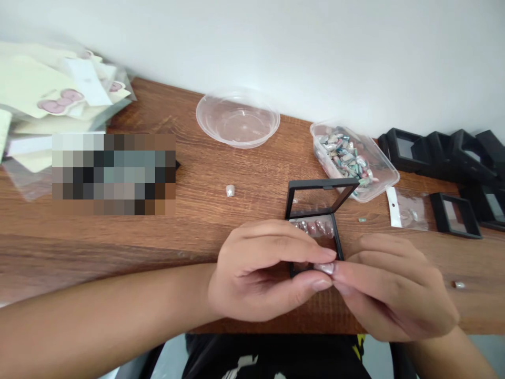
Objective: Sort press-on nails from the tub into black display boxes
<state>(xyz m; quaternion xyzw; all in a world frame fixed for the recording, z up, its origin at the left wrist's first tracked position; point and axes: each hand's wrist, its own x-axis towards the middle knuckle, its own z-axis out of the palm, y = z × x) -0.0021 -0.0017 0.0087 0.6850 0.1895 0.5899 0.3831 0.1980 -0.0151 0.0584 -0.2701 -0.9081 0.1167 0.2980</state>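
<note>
Small pale fake nail (325, 268) pinched between fingertips of left hand (260, 273) and right hand (394, 287), open black case (315, 210) just behind, partly hidden, clear bowl (238, 120) farther back.

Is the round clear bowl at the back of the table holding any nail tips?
No, the round clear bowl looks empty; the nail tips sit in the rectangular container.

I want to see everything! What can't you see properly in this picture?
Head view:
- Small pale piece pinched between left hand and right hand: mostly hidden by fingertips.
- Open black case: front covered by hands.
- Pixelated patch: blurred out.
- Black frames: cut off by right edge.
</note>
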